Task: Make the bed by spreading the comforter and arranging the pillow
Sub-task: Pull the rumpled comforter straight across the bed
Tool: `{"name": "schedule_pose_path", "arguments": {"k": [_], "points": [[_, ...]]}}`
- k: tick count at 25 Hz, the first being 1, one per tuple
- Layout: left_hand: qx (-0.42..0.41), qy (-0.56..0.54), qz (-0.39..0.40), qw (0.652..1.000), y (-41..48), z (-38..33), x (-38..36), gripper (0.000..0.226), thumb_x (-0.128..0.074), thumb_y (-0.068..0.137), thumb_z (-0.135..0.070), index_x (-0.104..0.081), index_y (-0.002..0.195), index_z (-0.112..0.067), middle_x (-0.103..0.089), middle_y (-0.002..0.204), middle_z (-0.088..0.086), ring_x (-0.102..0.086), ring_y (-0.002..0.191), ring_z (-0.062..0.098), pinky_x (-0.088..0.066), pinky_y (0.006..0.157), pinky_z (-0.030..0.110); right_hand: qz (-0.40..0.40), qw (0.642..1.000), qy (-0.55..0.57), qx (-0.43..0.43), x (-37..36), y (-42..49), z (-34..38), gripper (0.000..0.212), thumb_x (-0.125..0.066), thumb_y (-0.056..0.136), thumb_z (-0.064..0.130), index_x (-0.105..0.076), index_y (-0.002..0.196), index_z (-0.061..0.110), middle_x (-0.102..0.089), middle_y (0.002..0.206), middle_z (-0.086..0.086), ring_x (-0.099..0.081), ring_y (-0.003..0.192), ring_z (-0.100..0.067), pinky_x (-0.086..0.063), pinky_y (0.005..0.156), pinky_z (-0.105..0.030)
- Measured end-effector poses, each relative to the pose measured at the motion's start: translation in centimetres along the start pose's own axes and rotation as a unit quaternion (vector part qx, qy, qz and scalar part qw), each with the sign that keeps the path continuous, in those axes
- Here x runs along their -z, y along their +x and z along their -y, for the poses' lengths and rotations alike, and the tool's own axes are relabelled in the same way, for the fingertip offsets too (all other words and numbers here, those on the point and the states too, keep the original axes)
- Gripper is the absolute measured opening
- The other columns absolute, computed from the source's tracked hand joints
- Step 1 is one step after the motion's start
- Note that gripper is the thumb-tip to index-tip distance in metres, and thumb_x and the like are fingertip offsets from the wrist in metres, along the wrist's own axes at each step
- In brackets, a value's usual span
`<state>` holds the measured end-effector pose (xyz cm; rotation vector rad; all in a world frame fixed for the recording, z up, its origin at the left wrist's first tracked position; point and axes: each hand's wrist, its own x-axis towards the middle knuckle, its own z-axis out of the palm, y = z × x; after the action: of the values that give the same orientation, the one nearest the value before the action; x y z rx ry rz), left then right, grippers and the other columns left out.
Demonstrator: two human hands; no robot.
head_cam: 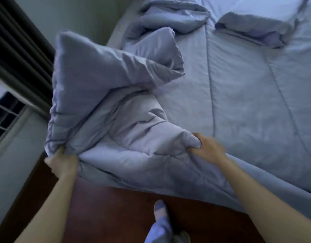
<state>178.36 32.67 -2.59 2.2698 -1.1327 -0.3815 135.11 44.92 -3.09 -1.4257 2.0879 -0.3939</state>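
Note:
A pale lavender comforter [105, 95] lies bunched and folded over the left part of the bed, one corner lifted into the air. My left hand [62, 163] grips its edge at the bed's near left corner. My right hand [208, 149] grips a fold of the same comforter at the foot edge. The bed [247, 102] has a matching quilted cover stretched flat on the right. A pillow [256, 20] lies at the head, top right. More of the comforter is heaped at the top centre.
A dark curtain [19, 55] and a window [5, 114] line the wall on the left, with a narrow gap beside the bed. Dark red floor [116, 207] runs along the foot edge, where my leg and foot [160, 221] stand.

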Motion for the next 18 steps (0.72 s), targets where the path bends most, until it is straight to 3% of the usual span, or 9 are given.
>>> {"name": "schedule_pose_path", "arguments": {"k": [3, 6, 7, 9, 12, 15, 18], "points": [[0.125, 0.040, 0.037, 0.991, -4.1, 4.4, -0.1, 0.035, -0.057, 0.083, -0.015, -0.058, 0.118, -0.013, -0.044, 0.128, 0.027, -0.053, 0.105, 0.050, -0.046, 0.091, 0.048, 0.026, 0.999, -0.003, 0.039, -1.8, -1.0, 2.1, 0.050, -0.059, 0.074, 0.045, -0.049, 0.123, 0.042, -0.067, 0.117, 0.005, -0.063, 0.107, -0.027, -0.049, 0.080, -0.036], [0.121, 0.090, 0.134, 0.979, -6.4, 3.9, -0.8, 0.048, -0.057, 0.083, -0.014, -0.049, 0.130, -0.010, -0.032, 0.138, 0.031, -0.039, 0.124, 0.045, -0.039, 0.104, 0.050, 0.007, 0.995, -0.086, 0.043, -4.2, -2.1, 4.1, 0.031, -0.057, 0.082, 0.032, -0.056, 0.112, 0.027, -0.069, 0.110, -0.008, -0.063, 0.100, -0.035, -0.043, 0.069, -0.035], [0.060, 0.082, 0.132, 0.986, -6.7, 2.7, -0.9, 0.057, -0.059, 0.081, -0.014, -0.043, 0.136, -0.011, -0.029, 0.143, 0.029, -0.033, 0.131, 0.043, -0.035, 0.107, 0.051, -0.006, 0.995, -0.095, 0.036, -4.5, -2.6, 4.4, 0.026, -0.056, 0.083, 0.031, -0.056, 0.108, 0.026, -0.069, 0.107, -0.010, -0.062, 0.098, -0.036, -0.041, 0.066, -0.035], [-0.140, 0.066, 0.105, 0.982, -6.0, -0.6, -0.7, 0.073, -0.063, 0.079, -0.018, -0.031, 0.145, -0.014, -0.021, 0.152, 0.024, -0.020, 0.141, 0.039, -0.026, 0.113, 0.051, -0.012, 0.996, -0.092, 0.012, -4.7, -3.5, 4.7, 0.021, -0.055, 0.083, 0.032, -0.056, 0.104, 0.029, -0.069, 0.106, -0.008, -0.062, 0.097, -0.036, -0.042, 0.066, -0.035], [-0.342, 0.082, 0.079, 0.933, -2.0, -7.8, -0.4, 0.080, -0.061, 0.082, -0.023, -0.019, 0.150, -0.016, -0.013, 0.158, 0.015, -0.014, 0.145, 0.036, -0.017, 0.116, 0.050, 0.005, 0.997, -0.078, -0.002, -4.6, -3.3, 4.8, 0.031, -0.056, 0.081, 0.031, -0.055, 0.111, 0.036, -0.066, 0.114, -0.002, -0.061, 0.105, -0.031, -0.045, 0.071, -0.036], [-0.425, 0.134, 0.063, 0.893, 2.8, -13.3, -0.6, 0.087, -0.062, 0.083, -0.035, -0.010, 0.152, -0.020, -0.011, 0.160, 0.008, -0.010, 0.147, 0.032, -0.014, 0.117, 0.051, 0.054, 0.999, 0.004, 0.004, -5.3, -1.9, 5.6, 0.064, -0.052, 0.069, 0.030, -0.044, 0.131, 0.045, -0.056, 0.126, 0.002, -0.055, 0.116, -0.027, -0.049, 0.088, -0.040], [-0.448, 0.158, 0.091, 0.875, 7.5, -17.2, -1.8, 0.097, -0.063, 0.081, -0.046, -0.001, 0.152, -0.023, -0.004, 0.161, 0.006, -0.002, 0.148, 0.030, -0.008, 0.118, 0.052, 0.093, 0.993, 0.076, 0.018, -6.6, 0.5, 8.2, 0.092, -0.057, 0.058, 0.043, -0.024, 0.144, 0.046, -0.034, 0.145, 0.004, -0.039, 0.132, -0.020, -0.038, 0.106, -0.040]]}}
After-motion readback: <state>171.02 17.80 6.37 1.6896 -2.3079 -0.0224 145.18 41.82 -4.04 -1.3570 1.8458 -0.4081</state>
